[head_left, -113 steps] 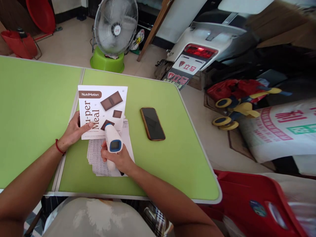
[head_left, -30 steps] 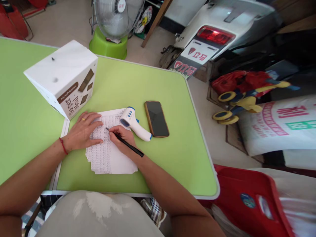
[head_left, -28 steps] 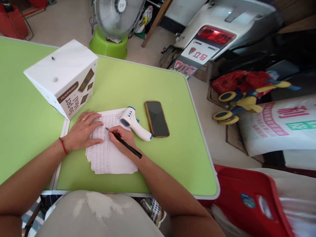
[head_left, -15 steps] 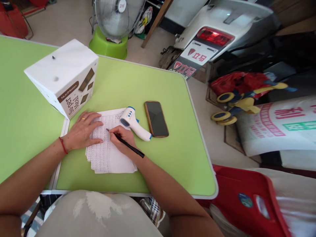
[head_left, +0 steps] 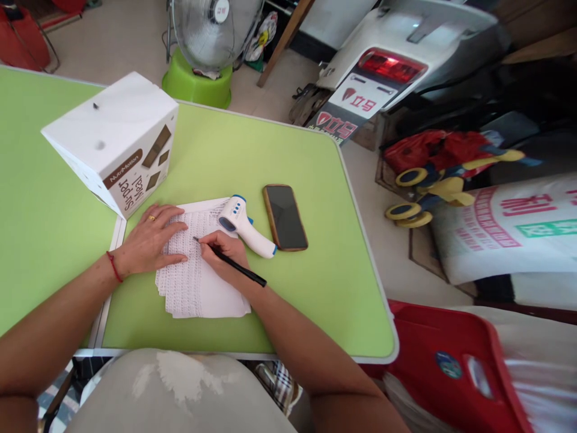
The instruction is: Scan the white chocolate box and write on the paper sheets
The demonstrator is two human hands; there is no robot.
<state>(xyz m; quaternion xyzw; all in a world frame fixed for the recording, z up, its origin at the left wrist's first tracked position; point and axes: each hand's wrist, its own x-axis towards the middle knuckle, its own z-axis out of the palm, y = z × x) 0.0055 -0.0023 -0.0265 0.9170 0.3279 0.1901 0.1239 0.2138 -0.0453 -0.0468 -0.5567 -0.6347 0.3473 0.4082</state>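
A black pen (head_left: 238, 265) is gripped in my right hand (head_left: 222, 255), its tip against the paper. Beneath lies a stack of white sheets (head_left: 205, 294), covered with rows of handwriting on the left part and blank on the right. My left hand (head_left: 153, 239) rests flat on the sheets' left edge with its fingers spread. Across the stack's top right corner lies a white and blue infrared thermometer (head_left: 247, 228). To the right of it is a smartphone (head_left: 286, 218) in a brown case, its screen dark.
A white box (head_left: 117, 135) stands beyond my left hand on the green table (head_left: 324, 300). Past the table's far edge, a fan (head_left: 211, 30) sits on a green stool (head_left: 198, 84). At the right are a red plastic chair (head_left: 455, 343) and a white printed sack (head_left: 518, 222).
The pen's back end has swung slightly up and right as my right hand shifts a little. My left hand stays on the sheets.
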